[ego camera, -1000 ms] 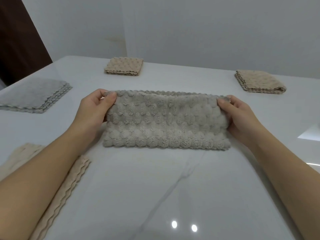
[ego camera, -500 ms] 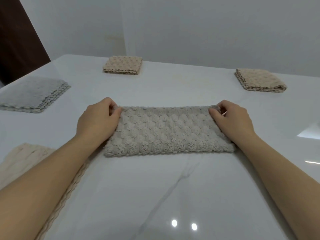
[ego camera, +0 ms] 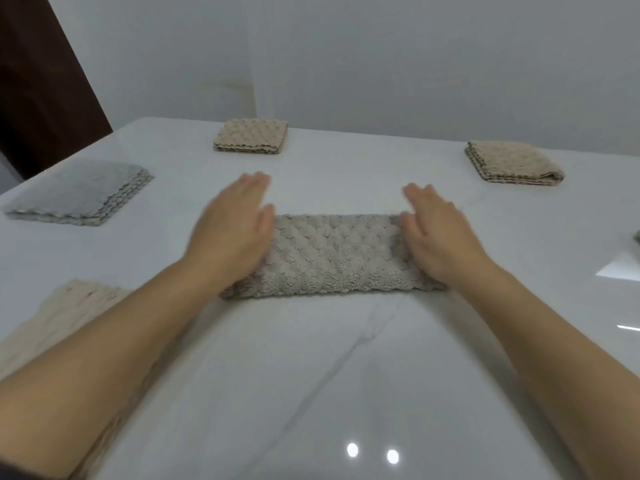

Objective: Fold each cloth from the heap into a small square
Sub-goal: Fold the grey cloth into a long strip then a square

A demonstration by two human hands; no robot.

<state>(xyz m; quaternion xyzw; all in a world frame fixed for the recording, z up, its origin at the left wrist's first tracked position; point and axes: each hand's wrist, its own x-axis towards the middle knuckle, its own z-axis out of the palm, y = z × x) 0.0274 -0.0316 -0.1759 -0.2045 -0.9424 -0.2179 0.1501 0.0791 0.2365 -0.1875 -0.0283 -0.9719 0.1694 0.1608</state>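
Note:
A grey-beige bubble-textured cloth (ego camera: 334, 256) lies folded into a long narrow strip on the white table (ego camera: 311, 375), straight ahead of me. My left hand (ego camera: 232, 230) lies flat on the strip's left end, fingers straight and pointing away. My right hand (ego camera: 438, 237) lies flat on the right end in the same way. Both hands are motion-blurred. Neither hand holds anything.
A stack of grey cloths (ego camera: 79, 192) sits at the far left. Folded beige squares lie at the back centre (ego camera: 251, 136) and back right (ego camera: 514, 162). A pile of cream cloths (ego camera: 52, 320) lies under my left forearm. The wall stands just behind the table.
The upper cloth layer came down onto the lower one, making a narrow strip. Both hands let go of the corners and now lie flat on the strip's ends.

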